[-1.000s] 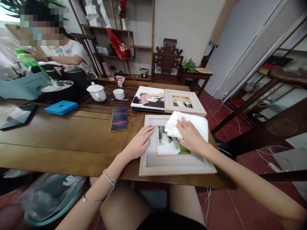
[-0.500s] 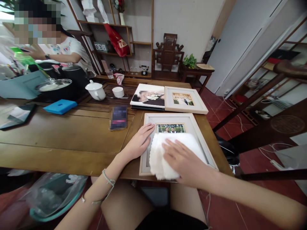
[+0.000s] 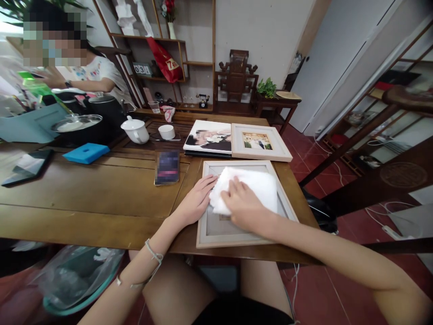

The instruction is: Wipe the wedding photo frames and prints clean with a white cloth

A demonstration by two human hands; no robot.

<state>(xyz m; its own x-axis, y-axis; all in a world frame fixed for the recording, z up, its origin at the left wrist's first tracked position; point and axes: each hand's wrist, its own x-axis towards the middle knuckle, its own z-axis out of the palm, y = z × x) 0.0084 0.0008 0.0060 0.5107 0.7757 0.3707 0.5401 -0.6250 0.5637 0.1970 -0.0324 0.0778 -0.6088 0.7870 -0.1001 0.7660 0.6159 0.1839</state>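
Observation:
A light wooden picture frame [image 3: 284, 198] lies flat at the table's near right corner. Spread over its middle is a folded white cloth [image 3: 260, 189], which covers the photo almost wholly. My right hand [image 3: 244, 203] presses the cloth down, its fingers bent into the fabric. Flat along the frame's left edge rests my left hand [image 3: 199, 196], fingers stretched out and touching the wood. Just behind this frame are a second framed photo [image 3: 257, 141] and a white-edged photo panel [image 3: 208, 135] stacked on a dark one.
A phone [image 3: 167, 168] and a blue block [image 3: 86, 153] lie to the left on the wooden table [image 3: 101, 189]. Farther back stand a white lidded cup [image 3: 135, 130], a small white bowl [image 3: 167, 132] and a black pot [image 3: 77, 128]. Another person [image 3: 91, 74] sits at the far left.
My right hand has pushed the cloth away from me, up the frame. The photo is now covered, and the frame's near edge shows again. My left hand stays put.

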